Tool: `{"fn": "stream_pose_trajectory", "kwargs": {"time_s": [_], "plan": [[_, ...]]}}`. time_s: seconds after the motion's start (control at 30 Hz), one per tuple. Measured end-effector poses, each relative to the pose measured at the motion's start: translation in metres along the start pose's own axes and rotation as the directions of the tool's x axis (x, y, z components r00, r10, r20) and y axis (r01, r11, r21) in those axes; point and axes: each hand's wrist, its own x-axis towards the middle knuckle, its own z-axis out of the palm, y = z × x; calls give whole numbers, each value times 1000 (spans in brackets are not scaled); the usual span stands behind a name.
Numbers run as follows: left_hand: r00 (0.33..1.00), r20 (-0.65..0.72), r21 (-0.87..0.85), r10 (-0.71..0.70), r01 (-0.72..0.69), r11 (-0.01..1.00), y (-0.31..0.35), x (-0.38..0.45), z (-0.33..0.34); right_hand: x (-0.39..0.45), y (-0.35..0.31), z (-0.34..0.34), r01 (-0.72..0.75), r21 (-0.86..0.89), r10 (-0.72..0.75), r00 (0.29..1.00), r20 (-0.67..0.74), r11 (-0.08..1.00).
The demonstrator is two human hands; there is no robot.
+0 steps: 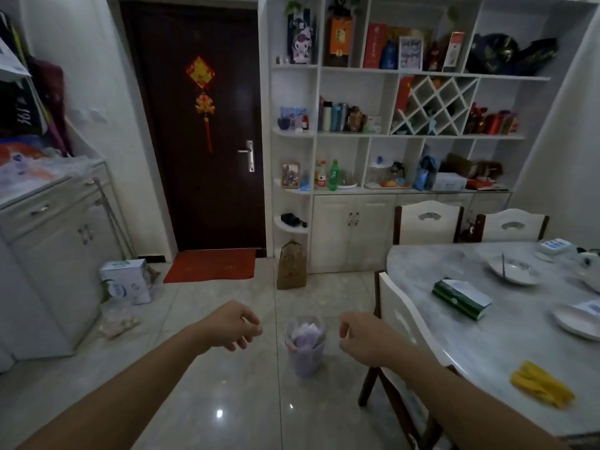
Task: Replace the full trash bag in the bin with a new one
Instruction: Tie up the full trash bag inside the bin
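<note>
A small bin (pixel 305 360) stands on the tiled floor in the middle of the view, lined with a pale purple bag (pixel 306 331) stuffed with white and purple rubbish up to the rim. My left hand (pixel 232 324) hovers just left of the bin, fingers loosely curled and holding nothing. My right hand (pixel 357 336) hovers just right of it, also loosely curled and empty. Neither hand touches the bin or the bag.
A white chair (pixel 397 316) and a marble table (pixel 487 326) with dishes, a green tissue pack (pixel 461 298) and yellow items (pixel 542 388) stand at the right. Cabinets line the left, a dark door (pixel 201 125) and red mat (pixel 211 264) lie ahead, shelves beside it.
</note>
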Motion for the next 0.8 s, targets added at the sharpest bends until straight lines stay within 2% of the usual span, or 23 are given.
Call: {"fn": "stream_pose_trajectory", "kwargs": {"time_s": [0.2,0.4,0.57,0.8], "plan": [[1000,30,14,4,-5,1000,2,126,-23,134,19,-1,35,55,-37,999,24,998],[996,54,23,-65,64,998,0,248,-49,270,49,0,42,67,-47,996,76,997],[993,44,-18,-110,111,994,5,326,-72,356,62,-9,27,84,-39,990,136,996],[991,78,-63,-105,110,992,-6,450,-89,463,79,-5,-18,78,8,992,124,997]]}}
